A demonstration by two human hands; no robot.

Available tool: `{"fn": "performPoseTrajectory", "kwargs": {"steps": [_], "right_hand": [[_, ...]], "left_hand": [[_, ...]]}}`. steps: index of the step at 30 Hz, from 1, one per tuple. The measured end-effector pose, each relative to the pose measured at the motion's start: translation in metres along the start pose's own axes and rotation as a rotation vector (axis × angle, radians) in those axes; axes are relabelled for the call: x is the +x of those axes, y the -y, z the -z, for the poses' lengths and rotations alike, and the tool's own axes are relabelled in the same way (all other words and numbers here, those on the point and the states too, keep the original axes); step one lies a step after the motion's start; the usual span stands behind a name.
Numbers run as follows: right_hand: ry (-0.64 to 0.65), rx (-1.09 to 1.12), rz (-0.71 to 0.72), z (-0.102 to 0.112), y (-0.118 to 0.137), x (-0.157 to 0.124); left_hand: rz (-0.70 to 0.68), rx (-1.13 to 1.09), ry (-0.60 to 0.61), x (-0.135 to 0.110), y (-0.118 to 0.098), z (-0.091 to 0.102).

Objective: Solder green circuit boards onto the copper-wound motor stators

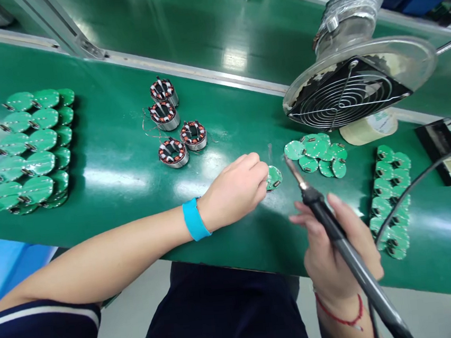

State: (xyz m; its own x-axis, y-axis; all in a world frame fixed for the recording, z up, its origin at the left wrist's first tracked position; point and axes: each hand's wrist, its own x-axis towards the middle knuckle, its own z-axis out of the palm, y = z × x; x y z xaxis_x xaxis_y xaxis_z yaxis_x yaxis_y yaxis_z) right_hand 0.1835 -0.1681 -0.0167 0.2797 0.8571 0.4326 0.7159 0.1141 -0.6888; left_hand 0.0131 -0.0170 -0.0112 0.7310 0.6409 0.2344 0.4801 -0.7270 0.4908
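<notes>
My left hand (240, 190), with a blue band at the wrist, is closed at the edge of a round green circuit board (274, 177), its fingertips partly hiding the board. A soldering iron (335, 233) rests in my right hand (337, 248), its tip pointing up and left. That tip is to the right of the board and apart from it, near a loose cluster of round green boards (319, 149). Thin wisps of what looks like smoke show above the held board.
Motor stators (174, 152) stand behind my left hand. Stacked round boards (38, 189) fill the left side; a smaller panel of boards (392, 201) lies at right. A fume extractor (341, 94) hangs over the back, near a solder roll (371, 127) and a black holder (439, 151).
</notes>
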Motion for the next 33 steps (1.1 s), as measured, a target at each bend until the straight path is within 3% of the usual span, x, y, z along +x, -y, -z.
{"fn": "performPoseTrajectory", "kwargs": {"steps": [2, 7, 9, 12, 15, 21, 26, 33], "right_hand": [[0.012, 0.036, 0.000, -0.009, 0.003, 0.021], [0.355, -0.008, 0.102, -0.030, -0.006, 0.059], [0.417, 0.011, 0.082, -0.034, -0.011, 0.064], [0.411, 0.007, 0.054, -0.035, -0.014, 0.064], [0.389, 0.012, 0.053, -0.033, -0.017, 0.063], [0.310, 0.074, 0.022, -0.036, -0.027, 0.060], [0.276, 0.073, 0.027, -0.042, -0.025, 0.058], [0.323, -0.012, 0.049, -0.051, -0.016, 0.061]], "left_hand": [[0.018, -0.038, 0.004, 0.000, -0.001, 0.000], [0.149, -0.365, 0.046, 0.002, 0.011, 0.007], [0.177, -0.456, 0.116, 0.003, 0.021, 0.012], [0.131, -0.280, 0.261, 0.003, 0.031, 0.015], [0.144, -0.056, 0.299, 0.003, 0.029, 0.010], [0.142, -0.125, 0.222, 0.007, 0.031, -0.002], [0.051, -0.244, 0.111, 0.008, 0.039, 0.009], [-0.147, -0.224, -0.009, 0.006, 0.031, 0.015]]}}
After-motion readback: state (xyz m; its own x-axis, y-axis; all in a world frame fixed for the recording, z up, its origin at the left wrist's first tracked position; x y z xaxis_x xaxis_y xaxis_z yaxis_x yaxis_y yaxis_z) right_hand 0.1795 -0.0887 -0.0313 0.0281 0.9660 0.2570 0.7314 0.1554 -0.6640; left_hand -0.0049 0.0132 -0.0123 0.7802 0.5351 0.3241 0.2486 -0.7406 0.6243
